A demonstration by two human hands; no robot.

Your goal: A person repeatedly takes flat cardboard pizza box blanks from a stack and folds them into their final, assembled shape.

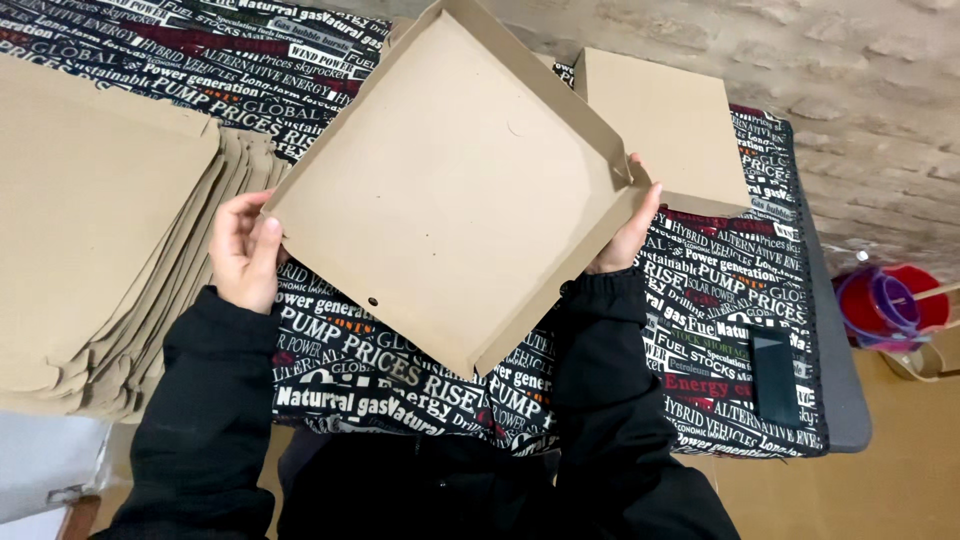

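Box (450, 190): we hold it tilted above the cloth (720, 300), open face up, walls raised | Left hand (245, 250): fingers clamp the left corner, steadying it | Right hand (628, 235): fingers grip the right corner wall, keeping it upright | Flat blanks (90, 230): stacked just left of our left fingers.

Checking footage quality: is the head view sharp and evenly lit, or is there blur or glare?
Head view: soft, even light, no glare; cardboard box and both hands, left hand and right hand, look sharp; only faint shadow under the box on the printed cloth.
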